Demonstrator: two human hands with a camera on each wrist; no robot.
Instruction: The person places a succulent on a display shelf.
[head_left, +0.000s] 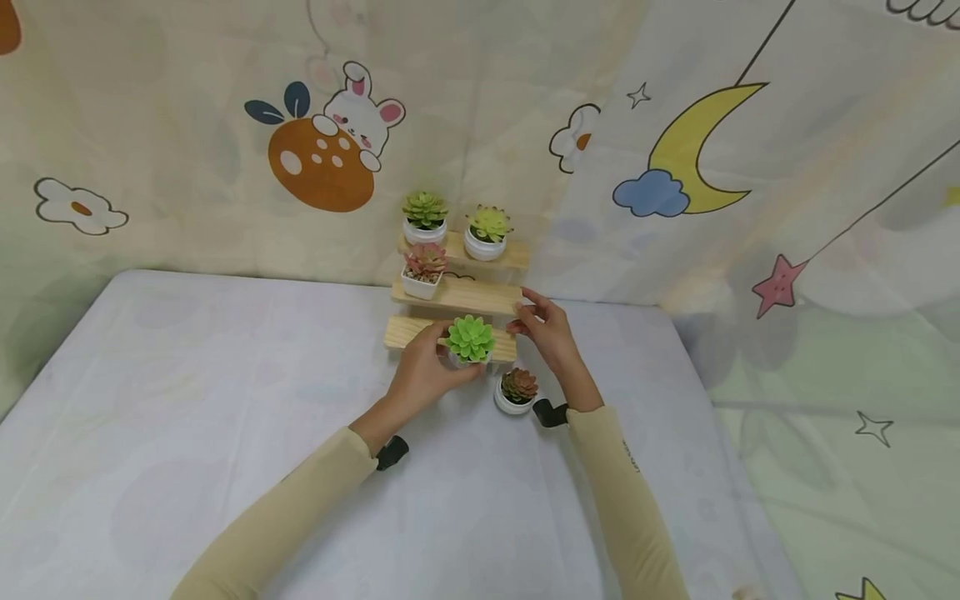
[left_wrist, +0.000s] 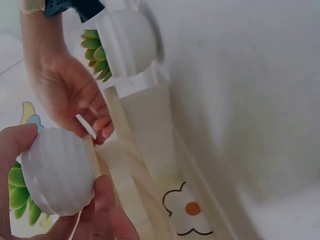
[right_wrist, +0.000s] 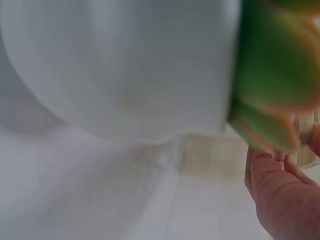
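Note:
My left hand [head_left: 423,367] grips a bright green succulent [head_left: 470,337] in a white round pot [left_wrist: 57,172], thumb and fingers on either side of the pot. The plant overlaps the lowest step of a three-step wooden shelf stand [head_left: 405,332] in the head view. At the stand's right end, my right hand [head_left: 553,333] holds the edge of the middle step, fingers curled at the wood. A brown-red succulent [head_left: 517,387] in a white pot stands on the table just in front of the stand, close to my right wrist; its pot [right_wrist: 125,75] fills much of the right wrist view.
Two green succulents, one at the left [head_left: 425,215] and one at the right [head_left: 487,229], sit on the top step. A pink succulent [head_left: 424,265] in a square white pot occupies the middle step's left end. Behind the white-covered table [head_left: 247,375] hangs a printed cloth [head_left: 487,100].

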